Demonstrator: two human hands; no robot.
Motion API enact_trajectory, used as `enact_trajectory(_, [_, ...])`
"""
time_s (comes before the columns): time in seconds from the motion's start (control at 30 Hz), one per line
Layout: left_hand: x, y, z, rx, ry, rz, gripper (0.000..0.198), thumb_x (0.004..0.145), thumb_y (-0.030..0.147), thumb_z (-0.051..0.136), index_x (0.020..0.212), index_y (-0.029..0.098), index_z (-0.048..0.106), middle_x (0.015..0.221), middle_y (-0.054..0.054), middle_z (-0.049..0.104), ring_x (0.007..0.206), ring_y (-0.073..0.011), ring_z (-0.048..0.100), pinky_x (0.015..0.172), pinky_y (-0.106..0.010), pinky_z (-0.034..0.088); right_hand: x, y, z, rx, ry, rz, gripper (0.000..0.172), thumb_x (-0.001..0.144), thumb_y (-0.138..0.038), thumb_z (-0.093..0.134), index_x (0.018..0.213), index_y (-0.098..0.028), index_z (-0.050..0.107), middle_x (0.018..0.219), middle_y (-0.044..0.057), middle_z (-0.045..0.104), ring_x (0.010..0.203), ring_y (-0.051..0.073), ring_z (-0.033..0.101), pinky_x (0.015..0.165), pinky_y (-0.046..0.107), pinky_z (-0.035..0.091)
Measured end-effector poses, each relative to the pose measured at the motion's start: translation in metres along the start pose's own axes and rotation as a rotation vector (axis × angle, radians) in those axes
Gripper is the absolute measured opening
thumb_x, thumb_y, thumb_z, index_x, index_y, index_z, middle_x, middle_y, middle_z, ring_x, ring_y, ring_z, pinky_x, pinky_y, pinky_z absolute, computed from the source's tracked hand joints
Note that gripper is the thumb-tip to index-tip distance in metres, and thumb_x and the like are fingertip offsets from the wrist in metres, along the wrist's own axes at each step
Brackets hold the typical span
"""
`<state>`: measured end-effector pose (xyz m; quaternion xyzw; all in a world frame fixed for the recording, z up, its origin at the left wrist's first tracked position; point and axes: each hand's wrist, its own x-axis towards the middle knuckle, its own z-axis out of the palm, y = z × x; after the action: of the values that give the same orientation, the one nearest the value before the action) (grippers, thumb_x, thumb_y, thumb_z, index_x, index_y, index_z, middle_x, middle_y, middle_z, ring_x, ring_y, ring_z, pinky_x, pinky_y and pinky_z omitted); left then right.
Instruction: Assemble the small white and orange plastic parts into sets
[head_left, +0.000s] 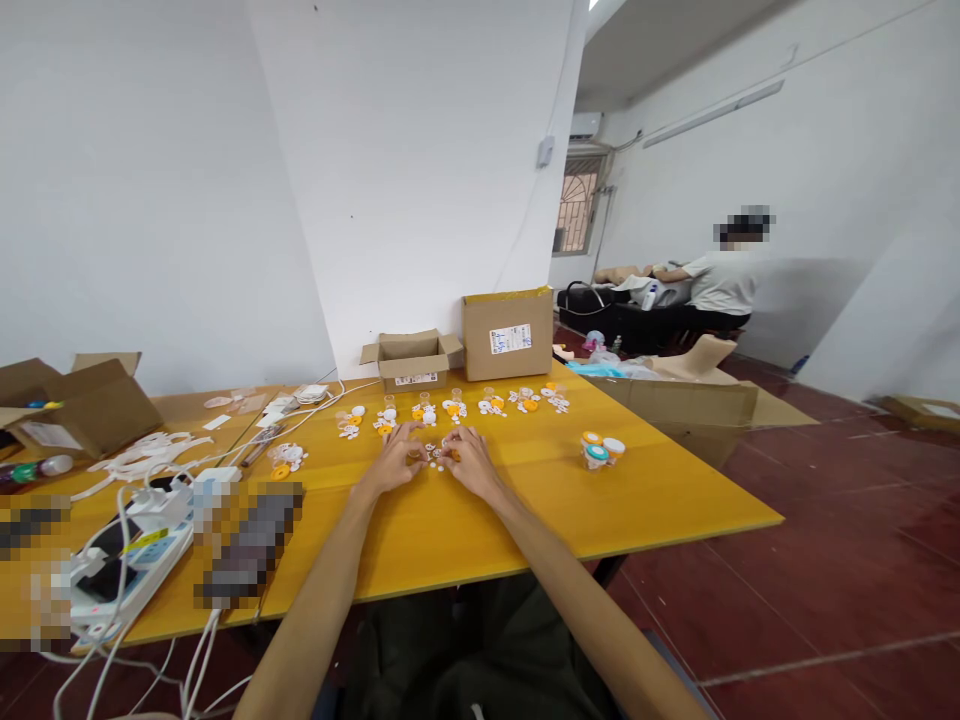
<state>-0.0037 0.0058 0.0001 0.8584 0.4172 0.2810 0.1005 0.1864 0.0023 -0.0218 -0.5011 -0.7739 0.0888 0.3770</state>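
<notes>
Yellow-orange table point(570, 520) across the middle of the frame, with both hands working near its center. The left hand point(396, 462) has its fingers curled around a small clear cup point(413, 456); can't tell how firmly it's gripped. The right hand point(471, 460) is bent inward, fingertips right at an orange disc point(454, 455), but the fingers cover too much to say if it's really pinched. Loose white bits point(435, 456) lie between the two hands.

Behind them, a row of little clear tubs runs along the back of the table, each with its own pile of orange and white discs point(493, 406); what's inside the tubs is too small to make out. Center right, a cluster of lidded jars point(602, 452) stands together, lids orange, white and teal.

Upper center, an open cardboard box point(409, 372) sits beside a closed one with a label; can't see into the open one. Far left, another open carton point(94, 405) has something blue and yellow showing. Lower left is the cluttered bit: a white power strip point(161, 555) under plugs and tangled cables. Over in the upper right, a person in a white top point(731, 282) sits side-on.
</notes>
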Motion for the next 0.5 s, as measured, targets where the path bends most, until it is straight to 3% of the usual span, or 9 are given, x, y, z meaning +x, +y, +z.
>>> enact_trajectory(0.3, [0.0005,-0.0048,0.0033,-0.126,0.005,-0.048,0.011,0.076,0.015,0.064,0.076,0.023,0.072,0.125,-0.008,0.06,0.124,-0.029,0.049,0.11,-0.047,0.036,0.0003,0.008,0.0074,-0.039,0.003,0.019,0.009,0.081,-0.021,0.07,0.073,-0.025,0.072,0.104,0.005,0.061,0.103,0.024,0.051,0.083,0.037,0.037])
enact_trajectory(0.5, [0.0016,-0.0054,0.0045,-0.265,0.009,-0.057,0.008,0.077,0.017,0.064,0.073,0.021,0.071,0.129,-0.009,0.056,0.107,-0.0227,0.059,0.097,-0.036,0.049,0.0007,0.0064,0.0081,-0.03,-0.006,0.045,0.008,0.08,-0.02,0.071,0.075,-0.025,0.073,0.106,0.005,0.062,0.105,0.023,0.05,0.085,0.036,0.036])
